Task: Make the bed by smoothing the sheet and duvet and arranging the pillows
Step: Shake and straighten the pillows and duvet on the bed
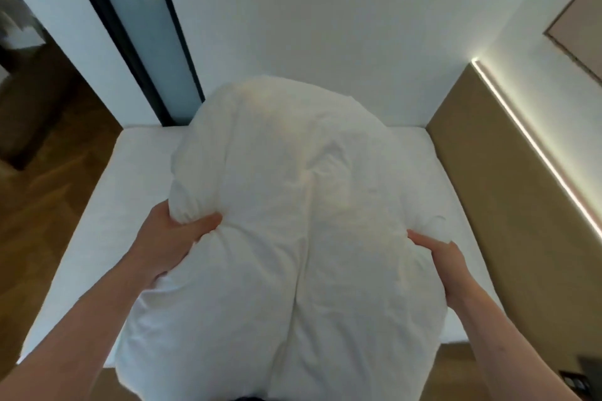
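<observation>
1. Two bare forearms reach in from the bottom corners of the head view, and each hand holds one white bundle, the duvet (293, 221), in front of the person.
2. The left hand (176, 234) grips the duvet's left side: its thumb curls over a bunched fold on top, and the other fingers are hidden under the cloth.
3. The right hand (439, 257) grips the right side, thumb lying along the fabric and pressing a dent into it; its remaining fingers are tucked behind the bundle and cannot be seen.
4. The duvet is folded or gathered into one thick mass with a deep crease running down its middle. Its lower edge is cut off by the bottom of the frame, so how far it hangs cannot be told.
5. Whether the duvet's far end touches the bed or is held above it cannot be told.
6. Under and behind the bundle lies the bed, covered by one white sheet (97, 221), which looks flat on both visible sides. The bundle hides the middle of the bed.
7. Right of the bed stands a tan headboard (488, 205), edged by one lit strip (527, 140).
8. Left of the bed is wood floor (49, 205), blurred.
9. At the far end rises a white wall (325, 10) with one dark-framed frosted panel (140, 26).
10. No pillow can be made out as separate from the bundle.
</observation>
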Available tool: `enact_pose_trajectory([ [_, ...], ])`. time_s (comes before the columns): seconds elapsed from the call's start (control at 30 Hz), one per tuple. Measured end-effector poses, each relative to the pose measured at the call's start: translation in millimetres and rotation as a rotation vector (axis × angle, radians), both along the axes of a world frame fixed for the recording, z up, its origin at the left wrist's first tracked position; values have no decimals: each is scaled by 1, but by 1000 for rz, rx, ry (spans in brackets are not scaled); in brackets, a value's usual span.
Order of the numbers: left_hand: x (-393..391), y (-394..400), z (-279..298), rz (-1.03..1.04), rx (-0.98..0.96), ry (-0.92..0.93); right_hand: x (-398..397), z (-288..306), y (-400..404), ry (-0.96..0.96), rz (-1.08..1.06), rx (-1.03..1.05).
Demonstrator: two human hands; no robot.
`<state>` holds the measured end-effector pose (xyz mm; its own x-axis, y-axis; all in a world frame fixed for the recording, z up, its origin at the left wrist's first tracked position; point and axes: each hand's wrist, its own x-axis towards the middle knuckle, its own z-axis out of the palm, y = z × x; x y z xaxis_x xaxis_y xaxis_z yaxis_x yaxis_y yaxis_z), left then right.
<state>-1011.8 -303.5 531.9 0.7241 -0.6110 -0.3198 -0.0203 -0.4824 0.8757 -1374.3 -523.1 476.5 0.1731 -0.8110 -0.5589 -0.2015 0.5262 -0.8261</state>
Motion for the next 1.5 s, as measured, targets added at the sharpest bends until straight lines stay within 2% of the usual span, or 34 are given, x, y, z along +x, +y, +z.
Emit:
enact_pose_trajectory([
  [0.2, -61, -96, -5, -164, -49, -1, -91, 1, -62, -19, -92, 19],
  [0.57, -208, -298, -86, -189, 41, 83, -249, -41, -256, 37, -159, 52],
  [0.83, -253, -434, -152, -146, 4, 122, -293, -86, -421, 85, -93, 33],
  [1.03, -261, -519, -237, -135, -3, 184, -302, -149, -525, 108, -87, -27],
  [1.13, -265, -550, -303, -99, 20, 250, -291, -191, -552, 223, -46, -68],
  [1.2, -271, -567, -359, -104, 95, 317, -291, -243, -565, 312, -26, -61],
  [1.27, -275, -573, -422, -135, 236, 314, -294, -308, -566, 475, 99, -98],
  [1.37, -292, -562, -510, -295, 469, 238, -302, -412, -547, 692, 334, -80],
  [1.5, -330, -525, -570, -608, 546, 86, -301, -506, -477, 837, 689, 54],
])
